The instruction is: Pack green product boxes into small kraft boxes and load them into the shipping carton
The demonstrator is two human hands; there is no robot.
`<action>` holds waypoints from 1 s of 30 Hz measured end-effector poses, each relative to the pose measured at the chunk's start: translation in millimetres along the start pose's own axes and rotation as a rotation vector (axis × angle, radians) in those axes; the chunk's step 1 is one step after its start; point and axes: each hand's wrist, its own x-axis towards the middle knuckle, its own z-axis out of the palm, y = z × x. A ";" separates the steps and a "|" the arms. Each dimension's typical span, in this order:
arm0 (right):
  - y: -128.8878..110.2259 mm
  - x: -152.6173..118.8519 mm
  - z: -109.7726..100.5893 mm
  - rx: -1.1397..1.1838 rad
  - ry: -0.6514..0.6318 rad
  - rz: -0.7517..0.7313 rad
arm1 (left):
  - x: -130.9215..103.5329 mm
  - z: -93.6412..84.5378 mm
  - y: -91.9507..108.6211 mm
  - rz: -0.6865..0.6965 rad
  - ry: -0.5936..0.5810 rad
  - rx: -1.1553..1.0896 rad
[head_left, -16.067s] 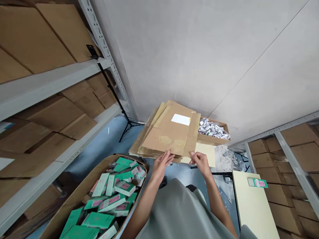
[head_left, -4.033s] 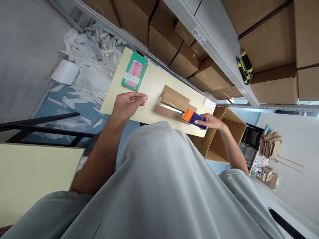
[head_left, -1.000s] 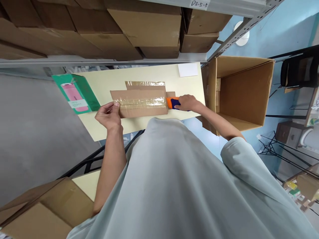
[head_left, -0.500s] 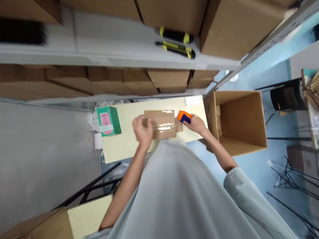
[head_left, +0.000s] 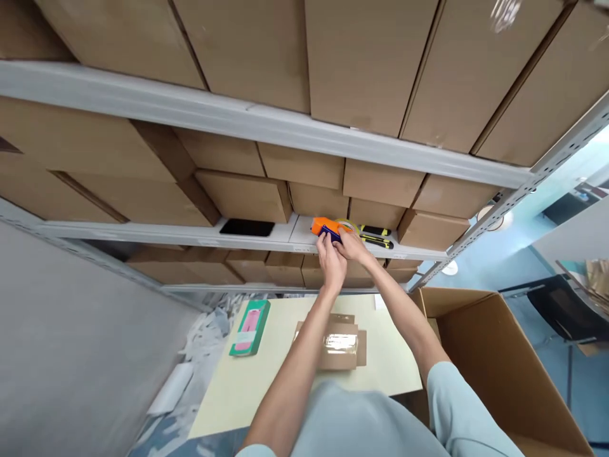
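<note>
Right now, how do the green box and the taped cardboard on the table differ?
The green box carries a pink picture; the taped cardboard is brown, with shiny tape across it. The green box is in full view, while the taped cardboard is partly hidden by the left forearm. Both lie on the pale table.

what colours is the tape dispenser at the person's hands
The tape dispenser is bright orange and dark blue; it shows best in the head view.
</note>
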 end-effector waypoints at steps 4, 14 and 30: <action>-14.9 51.7 -6.5 -0.078 -0.073 0.070 | 46.6 4.0 -14.2 -0.123 -0.051 0.002; 13.4 36.6 52.7 0.009 0.165 0.014 | -22.2 -42.9 -68.8 -0.195 -0.187 0.110; 16.4 -319.2 290.0 0.738 0.197 0.596 | -254.6 -190.5 -146.9 -0.487 -0.393 0.548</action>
